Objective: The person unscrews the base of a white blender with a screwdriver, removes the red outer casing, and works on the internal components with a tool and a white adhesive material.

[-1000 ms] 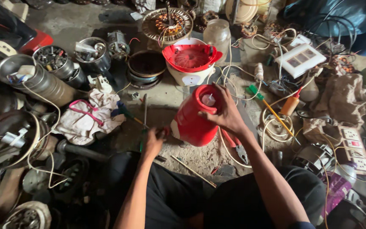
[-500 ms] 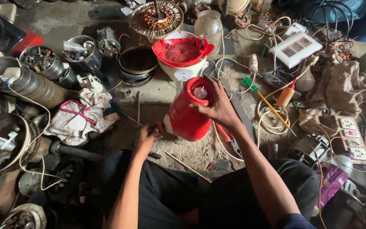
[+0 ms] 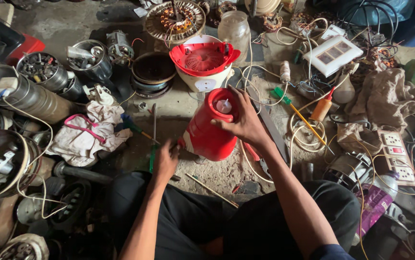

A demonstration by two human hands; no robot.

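Two hands at a red appliance body on a cluttered workshop floor

Left of the grip, a steel can (image 3: pixel 41 67) holds small metal parts. The left hand (image 3: pixel 165 161) clasps a green-handled screwdriver (image 3: pixel 153 147); just right, the right hand (image 3: pixel 243 123) grasps the tilted red housing (image 3: pixel 207 132) by its open top, a white part inside.

Bare concrete floor (image 3: pixel 178 113) lies open left of the red plastic cylindrical housing (image 3: pixel 207 132), hemmed by a white crumpled rag (image 3: pixel 89 137) and tangled pale wires (image 3: pixel 270 91).
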